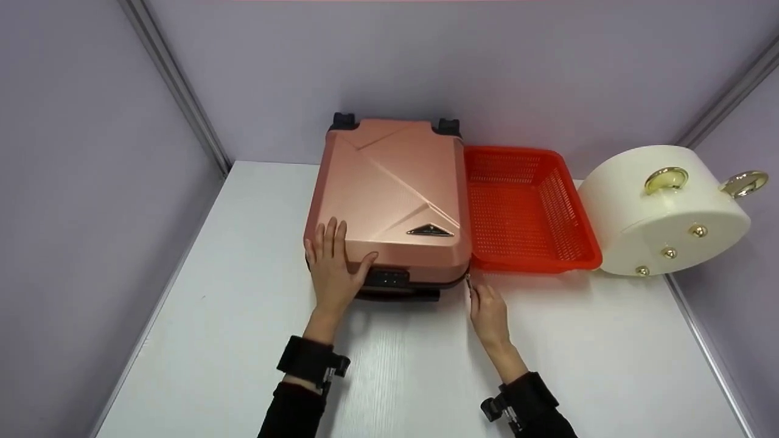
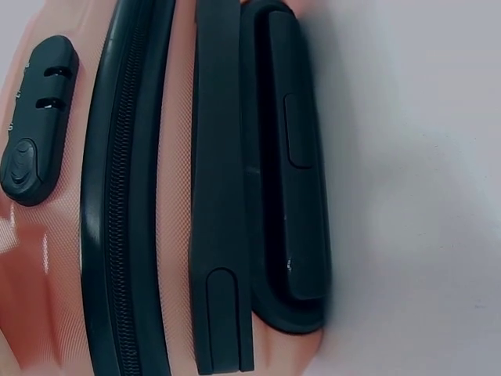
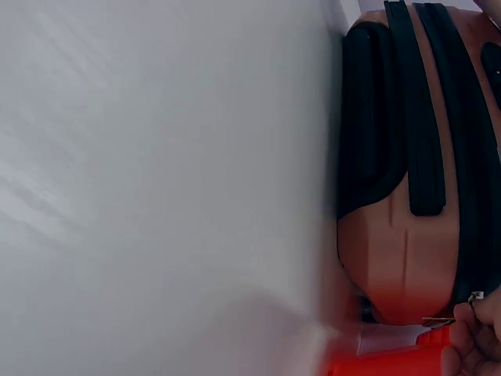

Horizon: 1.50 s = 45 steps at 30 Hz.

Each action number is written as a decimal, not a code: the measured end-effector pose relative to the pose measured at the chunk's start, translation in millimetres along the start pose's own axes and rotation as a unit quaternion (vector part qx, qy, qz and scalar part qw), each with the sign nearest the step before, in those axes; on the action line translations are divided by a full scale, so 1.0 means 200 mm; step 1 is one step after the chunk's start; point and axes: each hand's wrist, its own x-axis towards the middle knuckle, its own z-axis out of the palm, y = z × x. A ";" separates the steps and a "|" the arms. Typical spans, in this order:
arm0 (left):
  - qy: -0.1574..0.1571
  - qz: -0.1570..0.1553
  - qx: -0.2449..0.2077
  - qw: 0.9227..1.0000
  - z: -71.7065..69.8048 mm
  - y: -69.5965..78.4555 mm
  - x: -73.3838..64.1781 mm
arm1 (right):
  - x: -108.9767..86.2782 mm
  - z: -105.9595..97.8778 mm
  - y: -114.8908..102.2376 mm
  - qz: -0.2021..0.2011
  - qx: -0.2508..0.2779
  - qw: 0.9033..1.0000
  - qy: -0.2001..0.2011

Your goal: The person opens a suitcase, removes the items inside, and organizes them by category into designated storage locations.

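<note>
A rose-pink hard-shell suitcase (image 1: 395, 182) lies flat on the white table, its wheels toward the back wall. My left hand (image 1: 331, 274) rests on the lid's front left corner, fingers straight and thumb spread out near the black combination lock (image 1: 387, 278). At the front right corner, my right hand (image 1: 489, 313) pinches a small metal zipper pull (image 3: 476, 298). The black zipper (image 2: 121, 196) runs round the side, with its teeth together in the left wrist view. Below it sits the black carry handle (image 2: 221, 196). The left fingers are out of sight in the left wrist view.
Right beside the suitcase stands a red plastic basket (image 1: 529, 265) with perforated walls. Farther right, a cream-white pot-like vessel (image 1: 645, 207) with gold handles and knobs lies tipped on its side. Grey-white panels (image 1: 426, 61) enclose the table at the back and sides.
</note>
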 end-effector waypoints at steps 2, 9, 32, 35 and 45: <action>-0.002 -0.002 0.000 1.000 0.00 0.00 0.00 | -0.02 0.00 -0.01 -0.011 -0.005 1.000 -0.001; -0.007 -0.010 -0.005 1.000 0.00 0.01 0.00 | -0.06 -0.01 -0.07 -0.049 -0.003 0.999 -0.010; -0.001 -0.011 -0.010 1.000 0.00 0.01 0.00 | -0.09 0.11 -0.23 -0.151 -0.068 0.986 -0.033; -0.001 -0.010 -0.010 1.000 0.00 0.01 0.00 | -0.09 0.13 -0.26 -0.159 -0.076 0.983 -0.042; 0.001 -0.010 -0.006 1.000 0.00 0.01 0.00 | -0.06 0.21 -0.37 -0.202 -0.114 0.969 -0.090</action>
